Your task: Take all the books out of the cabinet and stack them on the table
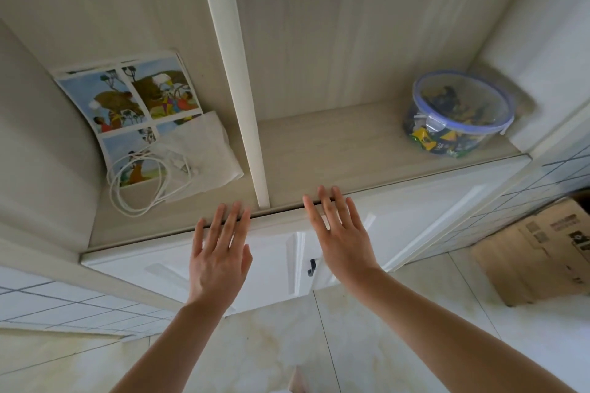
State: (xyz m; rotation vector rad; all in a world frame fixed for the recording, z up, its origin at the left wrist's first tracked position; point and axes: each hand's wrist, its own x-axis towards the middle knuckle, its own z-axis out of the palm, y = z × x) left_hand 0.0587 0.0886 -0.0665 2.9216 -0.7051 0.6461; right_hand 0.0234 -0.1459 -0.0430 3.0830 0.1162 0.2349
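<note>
Both hands are spread flat and hold nothing: the left hand (220, 252) and right hand (341, 239) hover at the shelf's (335, 150) front edge, above the white doors (415, 217). The only book (127, 105) in sight lies flat in the left bay, at about ten o'clock from the left hand. It looks thin, light and floppy, so it may sag if pinched by one corner. A white cable (140, 182) and a paper sheet (201, 150) lie across its near end; I'd clear those first, then slide fingers under the near edge. The tub (459, 115) sits at two o'clock.
</note>
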